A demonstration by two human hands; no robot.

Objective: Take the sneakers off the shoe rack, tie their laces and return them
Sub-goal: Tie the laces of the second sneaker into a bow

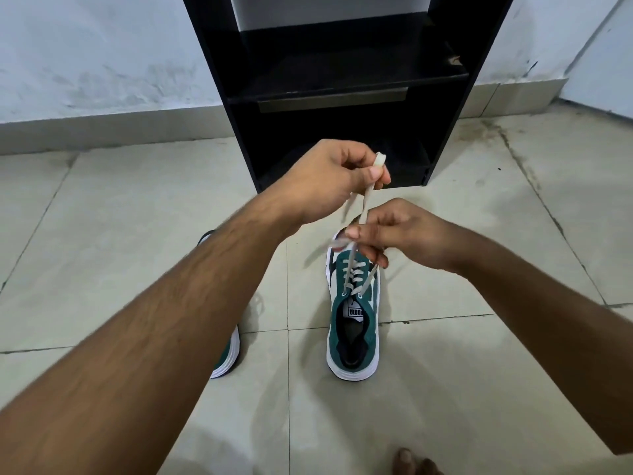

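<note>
My left hand [325, 180] pinches a folded loop of the white lace [368, 200] between thumb and forefinger, raised above the sneaker [352, 323] that stands on the floor [479, 389] in front of the black shoe rack [342, 80]. My right hand [394, 234] is lower, its grip clenched on the other lace end just above the tongue. The second sneaker [227, 358] sits to the left, mostly hidden under my forearm (I cannot tell whether its laces are tied). Both of the rack's 2 visible shelves look bare.

To do this step well, I think I should keep the loop taut, wrap the right-hand strand around its base close to the eyelets, then push it through and pull both loops evenly. Slack here would likely leave a loose, lopsided bow.
</note>
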